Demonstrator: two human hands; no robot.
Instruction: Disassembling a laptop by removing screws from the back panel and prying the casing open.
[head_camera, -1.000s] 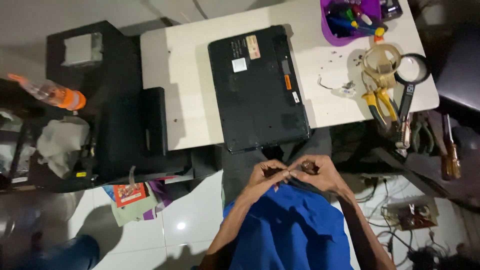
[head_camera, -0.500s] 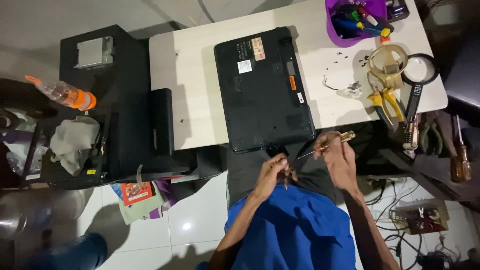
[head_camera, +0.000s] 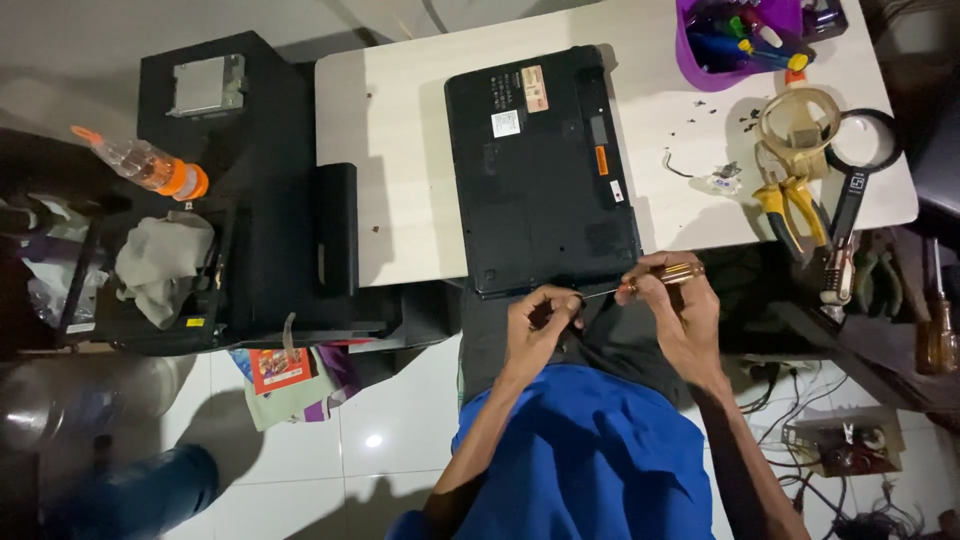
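My view is dim overall; light falls from above onto the white table (head_camera: 400, 150), which looks washed out. A small glare spot shines on the floor tiles (head_camera: 373, 440). Corners sink into shadow, and the left edge is blurred.

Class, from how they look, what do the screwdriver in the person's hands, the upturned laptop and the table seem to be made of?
Screwdriver: clear amber handle, probably plastic; thin grey shaft, likely steel.
Laptop: matt black casing without sheen, apparently plastic, with paper-like stickers.
Table: smooth, pale, faintly reflective top, perhaps laminate; the pictures leave it open.
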